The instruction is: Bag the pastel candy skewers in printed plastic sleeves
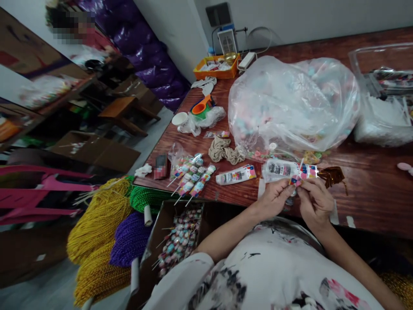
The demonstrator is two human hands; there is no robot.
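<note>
- One left hand [275,199], one right hand [315,200] pinch a colorful piece [295,181], partly hidden from me.
- Far plastic bag [290,101]: I can't identify its contents.

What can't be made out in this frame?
All head view:
- Small pink-and-blue piece: mostly covered by fingers of the right hand and left hand.
- Large clear plastic bag: contents blurred by wrinkled, shiny film.
- Brown cardboard box of bead-like sticks: near end hidden by the white floral shirt.
- White-and-pink flat packet: fine print too small.
</note>
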